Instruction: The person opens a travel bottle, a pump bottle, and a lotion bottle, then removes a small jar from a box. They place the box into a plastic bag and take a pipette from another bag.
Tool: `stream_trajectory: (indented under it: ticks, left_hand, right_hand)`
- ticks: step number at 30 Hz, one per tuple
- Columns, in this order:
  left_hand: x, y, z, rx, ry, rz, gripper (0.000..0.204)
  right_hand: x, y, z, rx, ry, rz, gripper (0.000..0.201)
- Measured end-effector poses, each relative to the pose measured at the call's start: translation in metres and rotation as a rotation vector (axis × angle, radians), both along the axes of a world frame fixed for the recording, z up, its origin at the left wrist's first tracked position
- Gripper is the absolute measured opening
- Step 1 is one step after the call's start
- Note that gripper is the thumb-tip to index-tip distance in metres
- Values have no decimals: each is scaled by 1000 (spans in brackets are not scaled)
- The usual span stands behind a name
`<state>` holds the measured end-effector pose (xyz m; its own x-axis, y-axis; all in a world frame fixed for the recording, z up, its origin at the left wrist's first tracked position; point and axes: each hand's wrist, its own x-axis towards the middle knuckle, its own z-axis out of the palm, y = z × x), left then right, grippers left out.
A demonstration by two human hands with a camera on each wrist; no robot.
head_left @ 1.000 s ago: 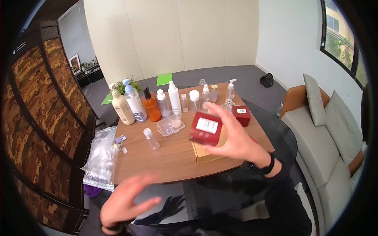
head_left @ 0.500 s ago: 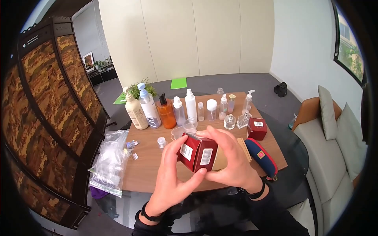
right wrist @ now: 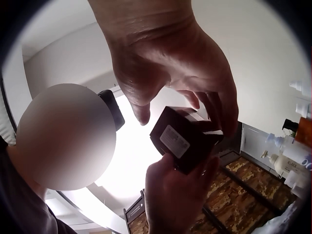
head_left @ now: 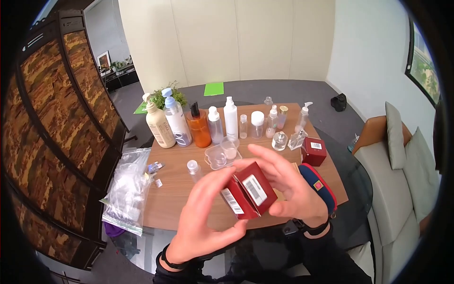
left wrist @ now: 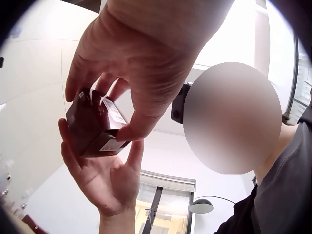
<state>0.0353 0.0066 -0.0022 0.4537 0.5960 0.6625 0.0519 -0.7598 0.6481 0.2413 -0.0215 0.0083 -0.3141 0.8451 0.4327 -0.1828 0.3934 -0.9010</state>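
Note:
In the head view a dark red box with white barcode labels is held tilted above the table. My left hand grips its left side, thumb at the lower edge and fingers behind. A narrow dark gap shows along one edge between two faces. My right hand is at the box's right, its thumb just off the surface. From the left wrist, the right hand spreads below the box. The right wrist view shows the right fingers at the box's far edge; whether they press it is unclear.
Pump bottles, an amber bottle and small clear containers line the table's back. A second red box and a blue-red pouch stand right; plastic bags lie left. A small bottle is beside the left hand.
The left hand has come up and taken hold of the box, which has turned. Since half a second ago the right thumb has moved off it, and a gap shows along an edge.

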Motion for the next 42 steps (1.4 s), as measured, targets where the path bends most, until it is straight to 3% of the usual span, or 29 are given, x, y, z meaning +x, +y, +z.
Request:
stream_trajectory:
  ticks: [2, 6, 12, 15, 18, 24, 25, 31, 37, 42]
  left_hand:
    - [-1, -1, 8, 164, 122, 6, 81]
    - [1, 1, 11, 145, 76, -24, 75]
    - [1, -2, 10, 181, 65, 90, 76]
    - [1, -5, 9, 86, 108, 121, 75]
    - [-1, -6, 7, -160, 29, 5, 70]
    - [0, 1, -2, -293, -107, -212, 61]
    - [1, -1, -2, -280, -93, -193, 61]
    - [4, -3, 0, -256, -62, -183, 60]
    - [3, 4, -12, -151, -62, -123, 60]
    - [4, -1, -5, -175, -140, -70, 62]
  right_hand:
    - [-3, 2, -2, -83, -51, 8, 84]
    - [-2, 7, -8, 59, -99, -47, 77]
    - [-11, 6, -10, 62, 85, -104, 81]
    - [-14, 5, -11, 109, 30, -176, 85]
    - [-15, 6, -12, 255, -49, -257, 81]
    - [-16, 1, -5, 213, -174, -199, 59]
    - [-17, 3, -6, 306, -249, -202, 53]
    - [-22, 2, -10, 294, -177, -241, 40]
    - [-32, 3, -16, 349, -191, -266, 41]
    - [-31, 2, -17, 211, -122, -162, 46]
